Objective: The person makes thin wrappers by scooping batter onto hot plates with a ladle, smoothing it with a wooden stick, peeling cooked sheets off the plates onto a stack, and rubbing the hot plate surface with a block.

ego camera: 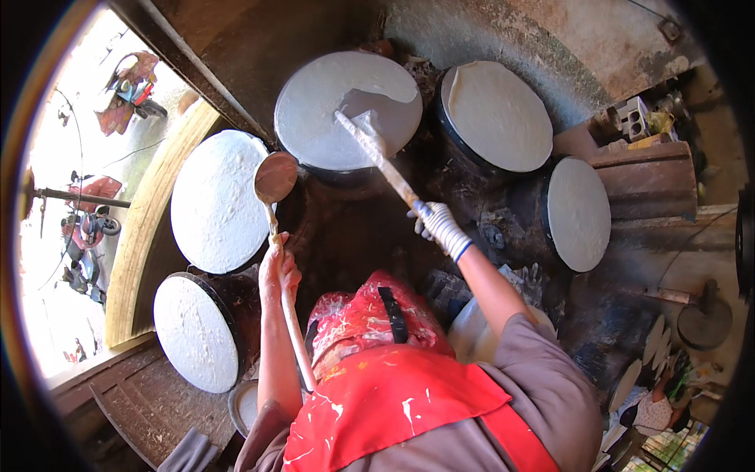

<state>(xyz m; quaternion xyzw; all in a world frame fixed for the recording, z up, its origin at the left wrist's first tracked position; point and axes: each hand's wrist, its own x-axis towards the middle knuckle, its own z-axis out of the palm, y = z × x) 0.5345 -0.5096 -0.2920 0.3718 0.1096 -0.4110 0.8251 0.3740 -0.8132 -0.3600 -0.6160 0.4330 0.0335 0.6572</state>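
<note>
Bare and closed, my left hand (276, 270) grips the long handle of a ladle (276, 177), its bowl raised between two griddles. My right hand (439, 227), in a striped knit glove, holds a batter-caked spreader (386, 162) by its handle. The spreader's head rests over the far middle round griddle (348, 100), where pale batter covers most of the surface around a darker grey patch. Left of the ladle is a griddle with a bubbly white batter sheet (218, 203). A pale sheet with a lifted, folded edge (498, 115) lies on the far right griddle.
Other coated griddles stand at near left (196, 333) and right (578, 213). A round pan (243, 407) sits by my left elbow, a large pale container (472, 330) by my right. Scooters (133, 91) stand outside the arched opening. A person (652, 410) is at lower right.
</note>
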